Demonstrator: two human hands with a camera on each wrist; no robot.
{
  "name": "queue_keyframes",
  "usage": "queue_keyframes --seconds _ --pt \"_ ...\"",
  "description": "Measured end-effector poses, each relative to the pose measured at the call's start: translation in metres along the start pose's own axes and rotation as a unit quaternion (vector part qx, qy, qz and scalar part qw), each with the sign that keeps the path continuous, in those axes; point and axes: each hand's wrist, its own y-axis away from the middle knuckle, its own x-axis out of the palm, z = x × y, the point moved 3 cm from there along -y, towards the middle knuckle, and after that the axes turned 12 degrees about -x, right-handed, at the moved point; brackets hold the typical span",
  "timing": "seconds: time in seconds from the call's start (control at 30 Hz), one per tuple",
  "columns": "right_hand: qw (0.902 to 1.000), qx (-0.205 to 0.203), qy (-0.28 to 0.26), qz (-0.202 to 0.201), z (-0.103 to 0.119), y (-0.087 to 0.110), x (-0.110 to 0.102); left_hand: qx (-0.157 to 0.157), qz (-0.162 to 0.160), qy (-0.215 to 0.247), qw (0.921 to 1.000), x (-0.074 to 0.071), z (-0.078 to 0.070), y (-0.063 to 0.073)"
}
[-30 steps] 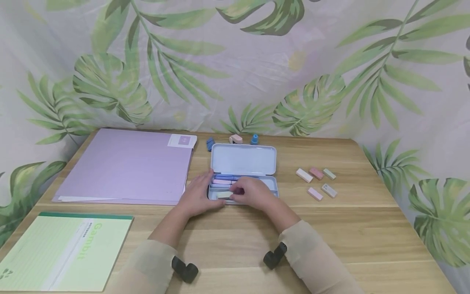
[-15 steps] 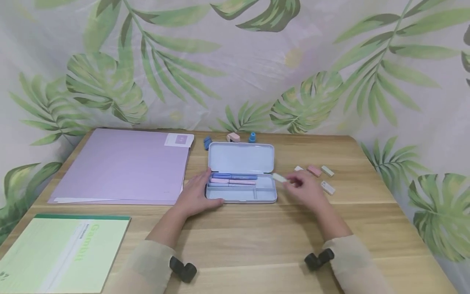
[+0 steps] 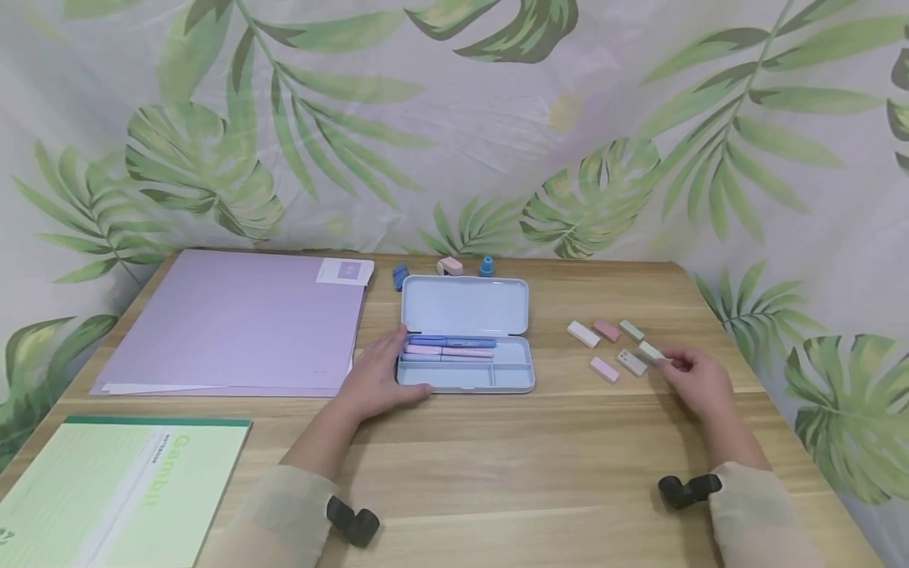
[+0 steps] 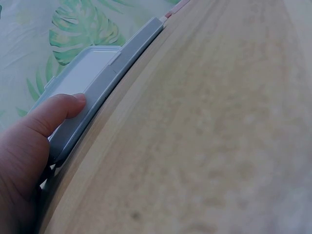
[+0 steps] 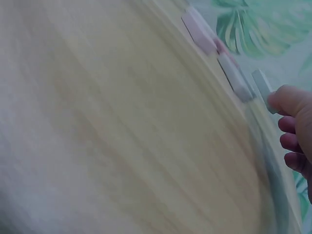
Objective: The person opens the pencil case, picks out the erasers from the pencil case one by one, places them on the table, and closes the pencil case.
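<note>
An opened light-blue pencil case (image 3: 465,306) stands mid-table, its lid raised at the back. Several blue and pink pens (image 3: 450,353) lie in its rear compartment. My left hand (image 3: 374,375) holds the case's left front corner, fingers along the left side and thumb (image 4: 70,105) bent over the front wall. Off to the right, my right hand (image 3: 699,383) pinches a pale green eraser (image 5: 263,90) between thumb and forefinger, beside the other erasers. Those are a white one (image 3: 584,334), a dark pink one (image 3: 607,330), a green one (image 3: 631,330), a pale pink one (image 3: 604,369) and a grey-white one (image 3: 632,362).
A large purple folder (image 3: 241,323) lies to the left, with a green notebook (image 3: 121,481) in front of it. Behind the case stand a blue object (image 3: 400,276), a pink-and-white object (image 3: 450,267) and a small blue conical item (image 3: 486,267). A leaf-patterned cloth hangs behind the table.
My right hand has lifted the pale green eraser from the case's front compartment and carried it right to the group of erasers. My left hand has stayed at the case.
</note>
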Motion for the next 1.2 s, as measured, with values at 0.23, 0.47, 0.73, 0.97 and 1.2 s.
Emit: queue_keyframes --seconds 0.23,0.47,0.73,0.97,1.2 --pt "0.9997 0.005 0.001 0.024 -0.011 0.000 0.002 0.002 -0.002 0.000 1.0000 0.000 0.000 0.001" --pt "0.9999 0.000 -0.004 0.016 -0.003 0.002 0.001 0.000 0.002 0.002 1.0000 0.000 -0.001 0.002" --pt "0.9932 -0.072 -0.088 0.023 0.068 -0.021 0.019 -0.001 0.004 0.002 1.0000 -0.001 -0.001 0.002" --pt "0.9825 -0.106 -0.138 0.064 0.131 -0.058 0.058 0.001 0.004 0.005 1.0000 -0.001 -0.001 0.002" --pt "0.9774 -0.117 -0.142 0.103 0.174 -0.087 0.080 -0.001 0.003 0.007 1.0000 -0.002 -0.002 0.003"
